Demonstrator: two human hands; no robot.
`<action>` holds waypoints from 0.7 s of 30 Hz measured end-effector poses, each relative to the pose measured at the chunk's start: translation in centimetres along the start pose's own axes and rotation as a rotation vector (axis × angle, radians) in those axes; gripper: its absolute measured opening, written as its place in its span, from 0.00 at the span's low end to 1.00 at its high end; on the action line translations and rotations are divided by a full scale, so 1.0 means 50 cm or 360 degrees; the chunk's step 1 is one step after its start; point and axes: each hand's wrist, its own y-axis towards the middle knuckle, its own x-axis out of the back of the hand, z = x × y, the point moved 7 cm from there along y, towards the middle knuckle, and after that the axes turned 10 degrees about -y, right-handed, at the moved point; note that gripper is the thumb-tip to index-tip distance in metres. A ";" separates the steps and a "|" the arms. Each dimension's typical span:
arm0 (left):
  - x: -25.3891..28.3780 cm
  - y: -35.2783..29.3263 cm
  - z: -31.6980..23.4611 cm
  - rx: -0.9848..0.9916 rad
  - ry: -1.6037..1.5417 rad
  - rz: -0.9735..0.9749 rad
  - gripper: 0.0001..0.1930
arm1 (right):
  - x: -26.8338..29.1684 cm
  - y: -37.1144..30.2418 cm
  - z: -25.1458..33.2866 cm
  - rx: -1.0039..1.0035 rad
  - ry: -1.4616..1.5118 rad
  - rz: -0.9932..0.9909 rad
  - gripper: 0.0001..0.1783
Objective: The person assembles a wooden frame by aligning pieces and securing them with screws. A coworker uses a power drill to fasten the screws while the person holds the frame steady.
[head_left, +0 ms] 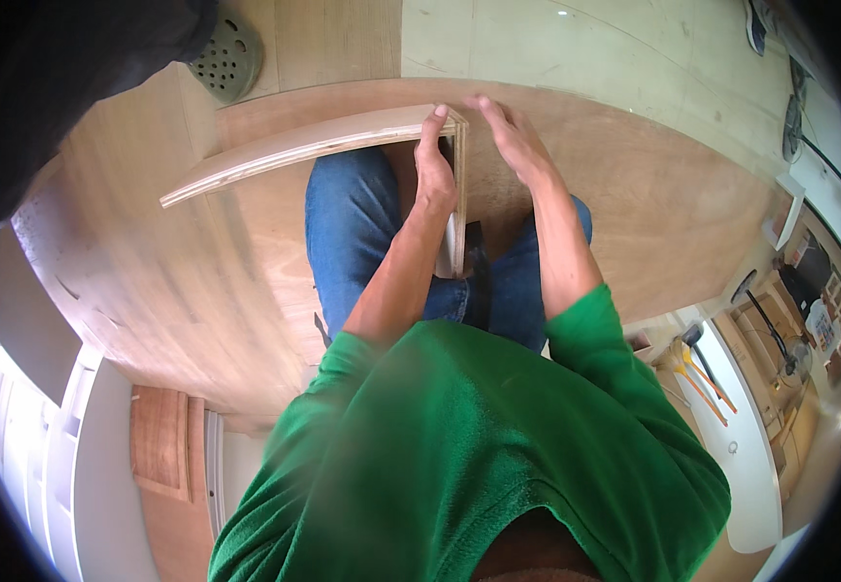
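Two plywood panels meet at a corner in an L shape over my lap. The longer panel (314, 144) runs to the left with its layered edge toward me. The shorter panel (461, 194) runs back toward my body between my knees. Around the inside of the corner, my left hand (434, 173) grips the panels, thumb up at the top edge and its other fingers mostly hidden. Just right of the corner, my right hand (513, 141) is held apart from the wood with fingers stretched out, the tips slightly blurred. It holds nothing.
A large wooden board (653, 213) lies under and around my legs. Another person's dark leg and olive clog (226, 63) are at the far left. To the right, yellow-handled tools (702, 378) lie on a white surface (745, 466). Wooden pieces (161, 441) stand lower left.
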 end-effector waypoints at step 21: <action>0.013 0.026 0.010 -0.0102 0.0499 -0.0077 0.33 | -0.053 0.198 0.105 0.0059 -0.0987 0.0546 0.20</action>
